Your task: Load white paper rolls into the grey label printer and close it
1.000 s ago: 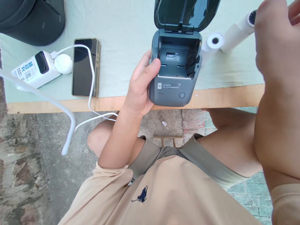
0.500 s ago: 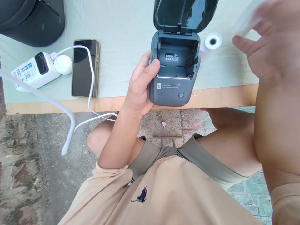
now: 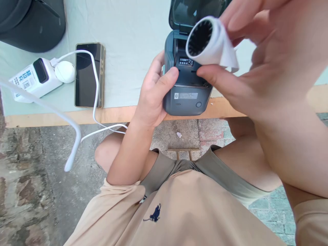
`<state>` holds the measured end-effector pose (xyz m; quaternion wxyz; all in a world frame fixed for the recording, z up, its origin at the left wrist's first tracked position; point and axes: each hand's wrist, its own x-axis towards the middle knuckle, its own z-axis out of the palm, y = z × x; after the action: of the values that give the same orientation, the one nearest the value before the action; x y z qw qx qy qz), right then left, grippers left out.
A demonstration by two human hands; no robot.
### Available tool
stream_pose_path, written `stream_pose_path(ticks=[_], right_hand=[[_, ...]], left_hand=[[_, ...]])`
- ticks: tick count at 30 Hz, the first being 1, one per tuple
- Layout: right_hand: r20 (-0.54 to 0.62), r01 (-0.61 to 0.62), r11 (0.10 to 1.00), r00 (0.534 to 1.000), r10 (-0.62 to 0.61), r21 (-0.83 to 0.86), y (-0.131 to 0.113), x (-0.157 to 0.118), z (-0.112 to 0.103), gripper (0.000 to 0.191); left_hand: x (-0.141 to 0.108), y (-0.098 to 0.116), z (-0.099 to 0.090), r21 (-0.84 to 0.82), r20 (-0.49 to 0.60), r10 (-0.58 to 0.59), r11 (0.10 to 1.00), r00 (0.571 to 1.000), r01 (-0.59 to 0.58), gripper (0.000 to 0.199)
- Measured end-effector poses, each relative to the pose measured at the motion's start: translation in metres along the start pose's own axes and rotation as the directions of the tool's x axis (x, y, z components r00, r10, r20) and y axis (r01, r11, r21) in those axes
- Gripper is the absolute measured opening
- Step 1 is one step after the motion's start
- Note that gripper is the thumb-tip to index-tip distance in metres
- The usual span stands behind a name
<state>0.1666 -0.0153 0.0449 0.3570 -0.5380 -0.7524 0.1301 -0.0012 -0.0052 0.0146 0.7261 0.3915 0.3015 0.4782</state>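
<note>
A dark grey-blue label printer [image 3: 186, 106] stands near the table's front edge with its smoky lid [image 3: 183, 15] flipped up. My left hand [image 3: 156, 90] is wrapped round the printer's left side, thumb on its rim. Between the thumb and fingers of my right hand [image 3: 246, 65] is a white paper roll [image 3: 217, 42], its dark hollow core facing left and a loose flap hanging at its right. The roll is above the printer's open compartment and covers the right part of it.
To the left lie a phone [image 3: 87, 78], a white power strip [image 3: 30, 80] with a round white plug [image 3: 65, 71], and a white cable [image 3: 96, 89] crossing the phone and hanging over the table edge [image 3: 112, 112]. A black bag-like object [image 3: 38, 27] occupies the back left.
My right hand has come in from the upper right, bringing the white roll over the printer. It now hides the small roll that stood beside the printer. My left hand keeps its hold.
</note>
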Motion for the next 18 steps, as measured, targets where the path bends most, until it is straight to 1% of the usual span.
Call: stream_pose_path(ticks=[2, 3, 5, 7, 9, 11, 13, 14, 16, 18], right_hand=[[0.055, 0.119, 0.969, 0.992, -0.11, -0.217, -0.008, 0.003, 0.002, 0.028], [0.065, 0.141, 0.95, 0.99, -0.128, -0.278, -0.01, 0.004, 0.003, 0.023], [0.119, 0.152, 0.931, 0.986, -0.119, -0.332, -0.011, 0.007, 0.004, 0.017], [0.162, 0.125, 0.929, 0.984, -0.072, -0.347, -0.01, 0.01, 0.005, 0.017], [0.151, 0.108, 0.912, 0.987, -0.051, -0.397, -0.008, 0.01, 0.006, 0.021], [0.094, 0.116, 0.887, 0.992, -0.083, -0.447, -0.009, 0.009, 0.008, 0.025], [0.04, 0.163, 0.875, 0.986, -0.163, -0.455, -0.01, 0.005, 0.01, 0.025], [0.028, 0.206, 0.875, 0.976, -0.216, -0.438, -0.012, 0.002, 0.011, 0.022], [0.03, 0.331, 0.867, 0.938, -0.345, -0.372, -0.013, -0.003, 0.014, 0.014], [0.037, 0.449, 0.845, 0.888, -0.459, -0.289, -0.012, -0.007, 0.016, 0.006]], left_hand=[[0.0, 0.0, 0.0, -0.012, -0.024, -0.004, 1.0, 1.0, 0.004, 0.017], [0.0, 0.0, 0.0, -0.018, -0.032, -0.009, 1.0, 0.999, 0.008, 0.018], [0.0, -0.001, -0.002, -0.029, -0.033, -0.014, 0.999, 0.999, 0.013, 0.023], [0.0, 0.0, -0.004, -0.03, -0.026, -0.01, 0.999, 1.0, 0.009, 0.026], [0.0, 0.0, -0.005, -0.011, -0.034, -0.012, 1.0, 0.999, 0.011, 0.023], [0.0, 0.0, -0.004, 0.0, -0.027, -0.02, 1.0, 0.999, 0.02, 0.022], [-0.001, 0.0, -0.004, -0.019, -0.003, -0.016, 1.0, 1.0, 0.016, 0.02], [-0.001, -0.001, -0.003, -0.029, 0.006, -0.005, 1.0, 1.0, 0.005, 0.02], [-0.001, -0.002, -0.004, -0.027, 0.013, 0.03, 0.999, 0.999, -0.03, 0.019], [-0.001, -0.003, -0.005, 0.0, 0.024, 0.058, 0.998, 0.998, -0.058, 0.022]])
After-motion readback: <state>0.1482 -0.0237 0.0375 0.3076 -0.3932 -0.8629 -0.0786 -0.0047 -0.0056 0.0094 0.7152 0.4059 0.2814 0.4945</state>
